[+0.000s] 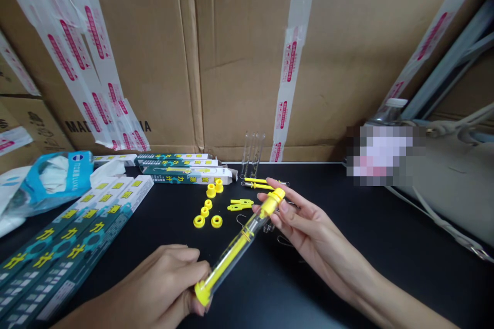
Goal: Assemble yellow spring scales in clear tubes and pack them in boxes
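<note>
A transparent plastic spring-scale tube [239,248] with yellow end caps and a yellow inner rod slants across the middle of my view. My left hand [162,282] grips its lower end, and my right hand [301,221] pinches its upper yellow cap between fingers and thumb. Just beyond my right fingers lie yellow rods with metal hooks [258,183] and flat yellow pieces [240,205]. Loose yellow rings [210,205] sit left of them. Several bare wire hooks [241,221] lie under the tube, partly hidden by it and my right hand.
Long printed boxes [73,236] lie stacked at left, with more [181,170] behind the parts. Upright transparent tubes [251,154] stand at the black table's [347,247] back edge. A blue plastic bag [50,180] lies at far left. Taped cardboard [239,61] forms the back wall.
</note>
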`<state>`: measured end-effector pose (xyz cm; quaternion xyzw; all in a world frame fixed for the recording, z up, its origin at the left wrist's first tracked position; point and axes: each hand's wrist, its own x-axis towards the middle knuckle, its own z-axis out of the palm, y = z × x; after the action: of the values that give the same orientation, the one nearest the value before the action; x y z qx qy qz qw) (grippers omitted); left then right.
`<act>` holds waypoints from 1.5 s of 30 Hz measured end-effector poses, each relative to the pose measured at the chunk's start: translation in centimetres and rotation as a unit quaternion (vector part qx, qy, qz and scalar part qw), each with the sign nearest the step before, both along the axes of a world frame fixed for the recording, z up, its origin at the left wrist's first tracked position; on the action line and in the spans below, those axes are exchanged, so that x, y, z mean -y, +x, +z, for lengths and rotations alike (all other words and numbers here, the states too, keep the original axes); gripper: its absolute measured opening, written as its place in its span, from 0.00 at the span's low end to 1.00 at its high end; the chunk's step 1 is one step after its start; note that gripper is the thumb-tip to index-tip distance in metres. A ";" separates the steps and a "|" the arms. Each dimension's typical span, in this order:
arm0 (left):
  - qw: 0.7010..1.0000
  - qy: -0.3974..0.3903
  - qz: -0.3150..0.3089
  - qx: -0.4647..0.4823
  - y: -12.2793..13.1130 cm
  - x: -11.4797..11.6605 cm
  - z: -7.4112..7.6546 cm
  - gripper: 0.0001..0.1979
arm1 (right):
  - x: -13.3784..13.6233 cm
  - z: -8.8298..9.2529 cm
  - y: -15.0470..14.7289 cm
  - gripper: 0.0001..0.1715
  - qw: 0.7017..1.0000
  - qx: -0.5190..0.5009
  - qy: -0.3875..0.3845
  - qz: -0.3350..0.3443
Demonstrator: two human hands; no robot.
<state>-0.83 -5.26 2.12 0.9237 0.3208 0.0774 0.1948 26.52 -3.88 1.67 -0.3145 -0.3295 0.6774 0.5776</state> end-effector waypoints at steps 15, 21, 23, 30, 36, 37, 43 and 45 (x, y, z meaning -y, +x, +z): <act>0.999 0.023 -0.011 0.019 -0.3 0.0 -0.7 0.11 | 0.3 0.0 -0.2 0.24 1.000 0.005 -0.006 -0.004; 0.994 0.102 -0.009 0.036 0.4 0.5 -1.3 0.15 | 0.3 0.2 -0.3 0.23 1.000 0.002 -0.006 0.000; 0.995 0.092 -0.016 0.018 0.6 0.5 -0.9 0.18 | 0.3 0.2 -0.3 0.23 1.000 0.000 -0.008 0.000; 0.996 0.081 -0.017 0.018 0.7 0.5 -0.2 0.18 | 0.2 0.3 -0.5 0.21 1.000 -0.007 -0.013 -0.006; 0.997 0.069 0.000 0.039 0.8 0.4 -1.7 0.15 | 0.3 0.4 -0.4 0.20 1.000 0.001 -0.008 -0.008; 0.997 0.065 0.001 0.039 0.7 0.4 -1.8 0.15 | 0.4 0.4 -0.4 0.20 1.000 0.002 -0.009 -0.009; 0.998 0.055 -0.009 0.013 0.3 0.4 -0.3 0.13 | 0.4 0.4 -0.4 0.21 1.000 0.004 -0.008 -0.014; 0.998 0.056 -0.014 -0.019 0.5 0.4 0.3 0.13 | 0.4 0.5 -0.4 0.21 1.000 0.004 -0.007 -0.016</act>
<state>-0.36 -5.63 2.37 0.9387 0.3071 0.0747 0.1378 26.10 -4.30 2.18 -0.3263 -0.3221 0.6689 0.5851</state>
